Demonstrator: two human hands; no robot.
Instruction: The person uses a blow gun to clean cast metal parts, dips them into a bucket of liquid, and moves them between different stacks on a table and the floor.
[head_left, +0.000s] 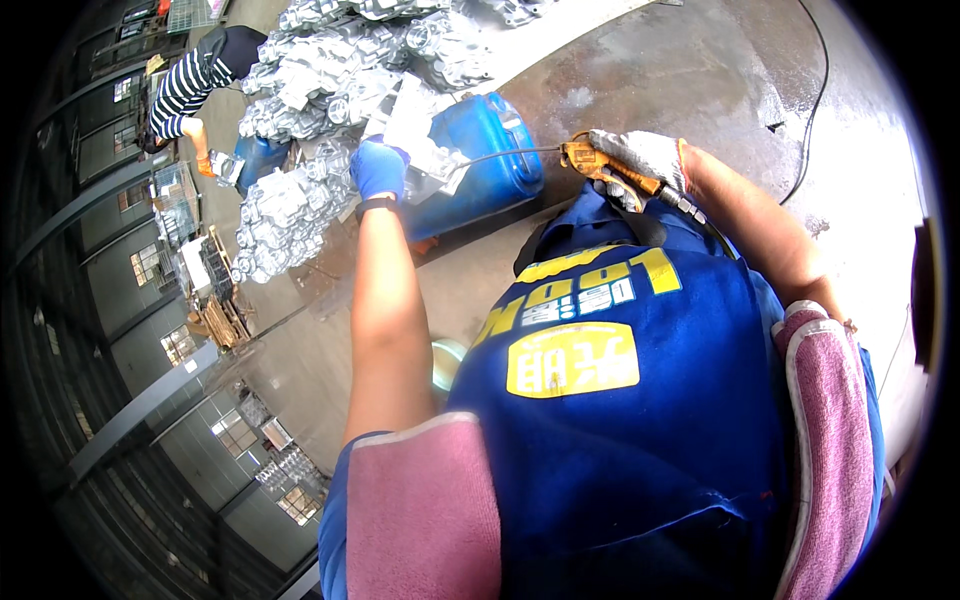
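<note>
My right hand (pixel 640 162), in a whitish work glove, is wrapped round a yellow air blow gun (pixel 582 156). A hose fitting shows below its grip, and its thin nozzle tube reaches left across a blue plastic drum (pixel 490 178). At the tube's far end, a silvery metal casting (pixel 425 150) rests against the drum's top. My left hand (pixel 380 168), gloved in blue, grips this casting at its left side; the fingertips are partly hidden.
A large heap of similar castings (pixel 330 85) lies beyond and left of the drum. Far left, another person in a striped top (pixel 185 95) bends over a second blue drum (pixel 262 160). A black hose (pixel 822 95) runs along the floor at right.
</note>
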